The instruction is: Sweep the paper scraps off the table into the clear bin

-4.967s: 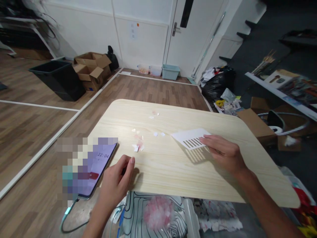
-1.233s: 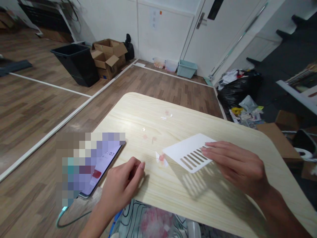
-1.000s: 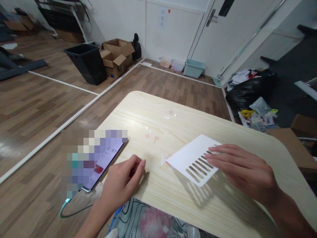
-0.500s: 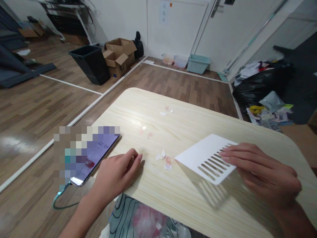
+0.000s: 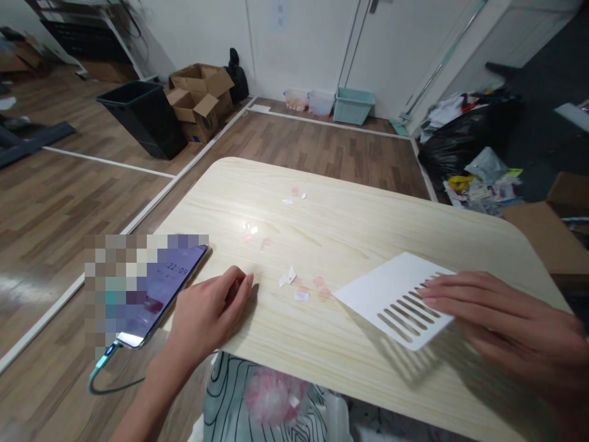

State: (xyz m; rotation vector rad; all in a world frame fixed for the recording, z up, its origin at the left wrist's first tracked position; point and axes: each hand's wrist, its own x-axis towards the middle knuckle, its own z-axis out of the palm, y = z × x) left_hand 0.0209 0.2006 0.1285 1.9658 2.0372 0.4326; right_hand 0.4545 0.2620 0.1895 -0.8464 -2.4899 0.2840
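A white card (image 5: pixel 375 288) with a row of long slots is pinched at its right side in my right hand (image 5: pixel 510 334). It is held tilted over the table, its left corner low near the surface and its slotted shadow below. My left hand (image 5: pixel 207 313) rests on the table's near left part, fingers curled in, with nothing seen in them. Close to its right lie small white paper scraps (image 5: pixel 301 296) and faint pinkish bits (image 5: pixel 324 293). The phone (image 5: pixel 172 291), partly blurred out, is just left of my left hand, with a cable (image 5: pixel 103 362) plugged in.
The pale wood table (image 5: pixel 368 227) has more scraps (image 5: pixel 288 201) toward its far side. Below its near edge is a patterned cloth (image 5: pixel 225 393) with a pinkish clump (image 5: pixel 273 393). Beyond stand a black bin (image 5: pixel 142 120), cardboard boxes (image 5: pixel 197 123) and a teal tub (image 5: pixel 353 107).
The card and my right hand have moved a little to the right over the table, uncovering pinkish bits by the card's left corner. My left hand stays put; the whole view has shifted slightly.
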